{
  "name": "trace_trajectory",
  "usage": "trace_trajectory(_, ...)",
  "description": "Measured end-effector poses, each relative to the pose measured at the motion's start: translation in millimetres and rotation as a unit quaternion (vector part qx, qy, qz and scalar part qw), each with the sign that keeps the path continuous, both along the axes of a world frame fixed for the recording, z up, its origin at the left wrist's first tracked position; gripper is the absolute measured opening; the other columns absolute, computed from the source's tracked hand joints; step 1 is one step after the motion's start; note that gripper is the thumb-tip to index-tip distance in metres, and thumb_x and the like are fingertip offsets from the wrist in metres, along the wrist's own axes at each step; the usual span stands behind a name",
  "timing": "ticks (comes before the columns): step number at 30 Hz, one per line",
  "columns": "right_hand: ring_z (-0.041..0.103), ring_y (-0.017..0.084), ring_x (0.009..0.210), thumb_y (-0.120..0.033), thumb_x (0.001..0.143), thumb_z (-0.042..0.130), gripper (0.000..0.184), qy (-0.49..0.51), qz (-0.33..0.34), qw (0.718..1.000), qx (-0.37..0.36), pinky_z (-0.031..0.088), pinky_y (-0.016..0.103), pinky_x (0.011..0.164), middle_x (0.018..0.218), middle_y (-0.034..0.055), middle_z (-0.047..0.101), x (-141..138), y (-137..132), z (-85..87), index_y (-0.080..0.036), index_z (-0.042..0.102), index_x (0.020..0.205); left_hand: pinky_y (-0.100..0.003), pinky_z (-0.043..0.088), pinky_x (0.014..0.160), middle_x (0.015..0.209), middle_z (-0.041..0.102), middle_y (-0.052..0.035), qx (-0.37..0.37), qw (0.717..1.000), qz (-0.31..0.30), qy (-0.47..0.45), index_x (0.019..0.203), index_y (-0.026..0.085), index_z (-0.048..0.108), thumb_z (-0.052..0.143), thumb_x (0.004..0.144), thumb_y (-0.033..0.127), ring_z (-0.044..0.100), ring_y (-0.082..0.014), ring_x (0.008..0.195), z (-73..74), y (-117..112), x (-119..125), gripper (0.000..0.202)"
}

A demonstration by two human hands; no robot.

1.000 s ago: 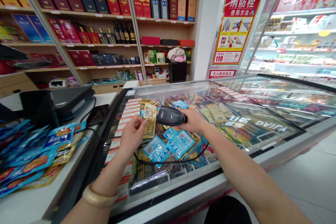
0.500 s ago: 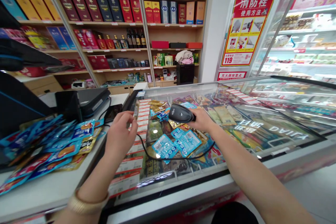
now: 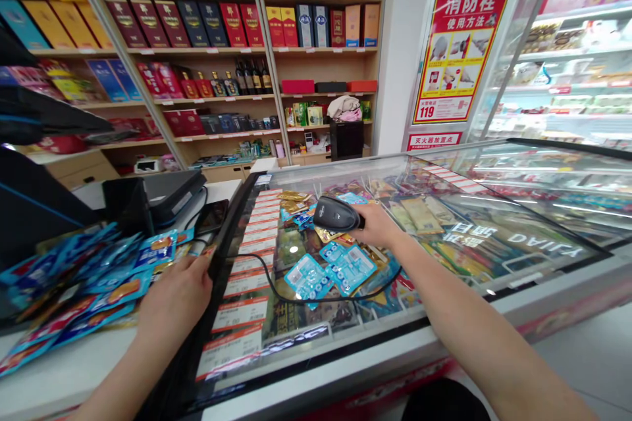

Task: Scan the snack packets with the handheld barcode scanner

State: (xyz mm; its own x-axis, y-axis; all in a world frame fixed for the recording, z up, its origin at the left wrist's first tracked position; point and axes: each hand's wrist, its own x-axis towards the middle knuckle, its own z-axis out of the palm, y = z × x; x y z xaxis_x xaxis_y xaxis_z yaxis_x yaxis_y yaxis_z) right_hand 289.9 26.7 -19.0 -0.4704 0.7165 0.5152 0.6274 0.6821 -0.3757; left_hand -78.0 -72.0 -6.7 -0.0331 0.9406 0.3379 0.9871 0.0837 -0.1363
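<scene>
Black scanner cable (image 3: pixel 276 273) could snag and tug the barcode scanner (image 3: pixel 336 214) from the right hand (image 3: pixel 380 225), its fingers wrapped around it, while the left hand (image 3: pixel 172 299), fingers curled over an unclear grip, could scatter the blue snack packets (image 3: pixel 113 276).

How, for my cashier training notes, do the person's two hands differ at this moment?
The right hand grips a black handheld scanner, while the left hand holds nothing that can be clearly made out. The right hand is over the freezer's glass lid, while the left hand is lower, beside the blue packets on the counter. Both hands are bare, and both arms reach forward from the bottom of the view.
</scene>
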Motion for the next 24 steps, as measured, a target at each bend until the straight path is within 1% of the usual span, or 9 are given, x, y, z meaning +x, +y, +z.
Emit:
trace_trajectory(4,0.065,0.019,0.075,-0.024,0.071,0.066,0.024,0.003,-0.002,1.000,0.003,0.046,0.026,0.070,0.084,0.0047,0.072,0,1,-0.4,-0.019,0.069,0.094,-0.039,0.046,0.065,0.082,0.064,-0.0138,-0.023,0.998,0.021,-0.047,0.076,0.020,0.058,0.035,0.082,0.034,0.062,-0.0285,0.072,-7.1,5,-7,0.028)
trace_trajectory(7,0.065,0.019,0.073,-0.025,0.071,0.066,0.021,0.000,-0.004,1.000,0.011,0.045,0.026,0.068,0.082,0.0044,0.072,0,1,0.3,-0.019,0.069,0.091,-0.039,0.045,0.063,0.081,0.065,-0.0142,-0.017,0.998,0.029,-0.045,0.076,0.019,0.059,0.034,0.083,0.032,0.062,-0.0290,0.070,-8.9,4,-6,0.029)
trace_trajectory(10,0.064,0.019,0.070,-0.025,0.070,0.066,0.021,-0.004,-0.010,1.000,0.017,0.044,0.026,0.067,0.079,0.0039,0.071,1,1,0.7,-0.019,0.068,0.090,-0.040,0.046,0.066,0.088,0.066,-0.0164,-0.017,0.999,0.025,-0.014,0.081,0.017,0.061,0.030,0.084,0.027,0.063,-0.0303,0.076,-7.4,-1,4,0.032)
trace_trajectory(13,0.064,0.019,0.071,-0.025,0.070,0.067,0.021,0.000,-0.010,1.000,0.013,0.044,0.025,0.067,0.079,0.0037,0.071,1,1,0.3,-0.019,0.068,0.090,-0.041,0.047,0.077,0.100,0.066,-0.0186,-0.026,0.999,-0.021,0.016,0.086,0.015,0.064,0.031,0.083,0.021,0.064,-0.0309,0.086,-6.3,-3,15,0.033)
trace_trajectory(15,0.064,0.019,0.072,-0.024,0.070,0.066,0.022,0.003,-0.008,1.000,0.011,0.045,0.025,0.067,0.081,0.0039,0.072,1,1,0.0,-0.019,0.068,0.091,-0.042,0.046,0.081,0.107,0.065,-0.0193,-0.041,0.998,-0.037,0.037,0.090,0.013,0.065,0.032,0.081,0.017,0.063,-0.0321,0.093,-6.1,-2,18,0.035)
trace_trajectory(16,0.065,0.019,0.073,-0.024,0.070,0.066,0.022,0.003,-0.007,1.000,0.010,0.045,0.025,0.067,0.082,0.0041,0.072,1,1,0.0,-0.019,0.068,0.091,-0.043,0.046,0.081,0.110,0.064,-0.0197,-0.046,0.997,-0.032,0.047,0.092,0.012,0.065,0.031,0.081,0.015,0.062,-0.0330,0.096,-5.9,-1,18,0.036)
trace_trajectory(18,0.065,0.019,0.074,-0.024,0.071,0.066,0.023,0.005,-0.005,1.000,0.009,0.045,0.025,0.067,0.083,0.0046,0.072,1,2,0.0,-0.019,0.069,0.093,-0.043,0.047,0.079,0.111,0.064,-0.0207,-0.049,0.997,-0.003,0.057,0.093,0.011,0.065,0.029,0.083,0.016,0.062,-0.0345,0.099,-5.0,2,15,0.038)
trace_trajectory(21,0.065,0.020,0.074,-0.024,0.071,0.065,0.023,0.003,-0.014,1.000,0.010,0.045,0.026,0.067,0.082,0.0051,0.072,1,3,-0.4,-0.019,0.069,0.093,-0.043,0.048,0.075,0.104,0.064,-0.0228,-0.040,0.998,0.030,0.049,0.089,0.011,0.064,0.027,0.087,0.025,0.063,-0.0348,0.095,-3.8,8,7,0.039)
trace_trajectory(24,0.065,0.020,0.076,-0.024,0.070,0.066,0.020,-0.002,-0.025,1.000,0.014,0.046,0.026,0.069,0.083,0.0056,0.072,1,4,-1.4,-0.019,0.068,0.089,-0.046,0.048,0.075,0.101,0.065,-0.0214,-0.014,0.998,0.047,0.049,0.086,0.012,0.063,0.026,0.089,0.032,0.063,-0.0348,0.093,-4.5,10,-2,0.042)
